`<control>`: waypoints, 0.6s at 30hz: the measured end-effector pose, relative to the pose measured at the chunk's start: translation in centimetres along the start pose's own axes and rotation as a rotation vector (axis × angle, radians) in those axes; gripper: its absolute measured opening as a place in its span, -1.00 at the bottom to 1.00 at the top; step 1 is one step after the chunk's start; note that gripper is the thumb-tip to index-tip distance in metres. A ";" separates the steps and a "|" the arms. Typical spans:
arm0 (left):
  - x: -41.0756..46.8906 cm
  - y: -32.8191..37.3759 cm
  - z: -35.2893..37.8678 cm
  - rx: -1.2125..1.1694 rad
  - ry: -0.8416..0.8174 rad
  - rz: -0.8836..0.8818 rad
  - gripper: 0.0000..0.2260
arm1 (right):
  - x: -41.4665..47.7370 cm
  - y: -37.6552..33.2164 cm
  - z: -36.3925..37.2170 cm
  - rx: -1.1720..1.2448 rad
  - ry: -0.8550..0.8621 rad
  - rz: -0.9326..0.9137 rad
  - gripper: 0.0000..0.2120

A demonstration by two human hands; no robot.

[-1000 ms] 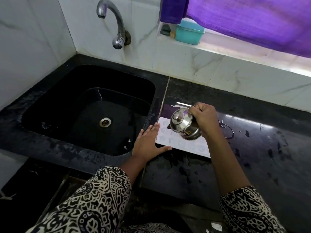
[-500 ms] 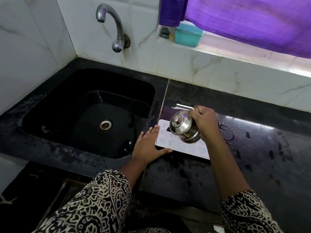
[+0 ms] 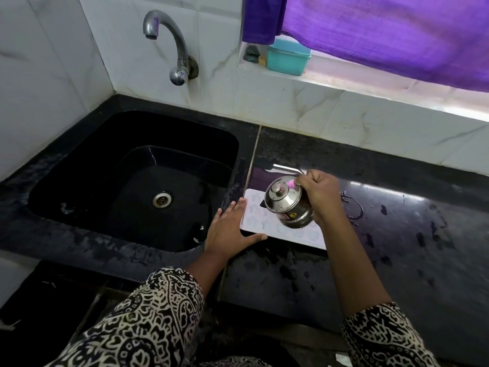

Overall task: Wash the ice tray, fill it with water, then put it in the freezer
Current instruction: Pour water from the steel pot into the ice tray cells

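The white ice tray (image 3: 254, 221) lies flat on the black surface (image 3: 397, 234) at the centre of the frame, just right of the black sink (image 3: 105, 144). The left hand (image 3: 230, 231) rests against the tray's left end, fingers straight and thumb stretched along its near edge. The right hand (image 3: 320, 194) is curled tight around a steel lidded jug (image 3: 285, 202), held tilted above the tray with its lid facing left. A tap (image 3: 172, 46) curves over the sink at upper left; a teal box (image 3: 288, 58) sits on the sill under a purple curtain (image 3: 383, 33).
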State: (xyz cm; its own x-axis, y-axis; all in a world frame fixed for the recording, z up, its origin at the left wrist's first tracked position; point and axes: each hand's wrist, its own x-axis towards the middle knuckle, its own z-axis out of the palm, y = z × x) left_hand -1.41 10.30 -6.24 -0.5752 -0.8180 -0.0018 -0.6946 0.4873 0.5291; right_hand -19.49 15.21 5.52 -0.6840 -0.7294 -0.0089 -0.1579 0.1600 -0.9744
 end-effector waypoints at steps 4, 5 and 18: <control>0.0 0.0 0.0 -0.007 0.010 0.001 -0.05 | -0.1 0.0 0.1 -0.074 -0.004 -0.046 -0.66; 0.0 -0.1 0.1 -0.004 0.012 0.004 -0.05 | 0.0 0.0 0.1 -0.090 -0.004 -0.060 -0.68; 0.2 -0.1 0.2 0.002 0.003 0.005 -0.04 | 0.0 -0.5 -0.2 -0.119 -0.018 -0.088 -0.69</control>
State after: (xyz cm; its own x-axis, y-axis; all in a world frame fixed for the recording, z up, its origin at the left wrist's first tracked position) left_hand -1.53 10.15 -6.48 -0.5778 -0.8162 0.0031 -0.6926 0.4923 0.5273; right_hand -19.56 15.27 6.08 -0.6514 -0.7555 0.0703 -0.3007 0.1720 -0.9381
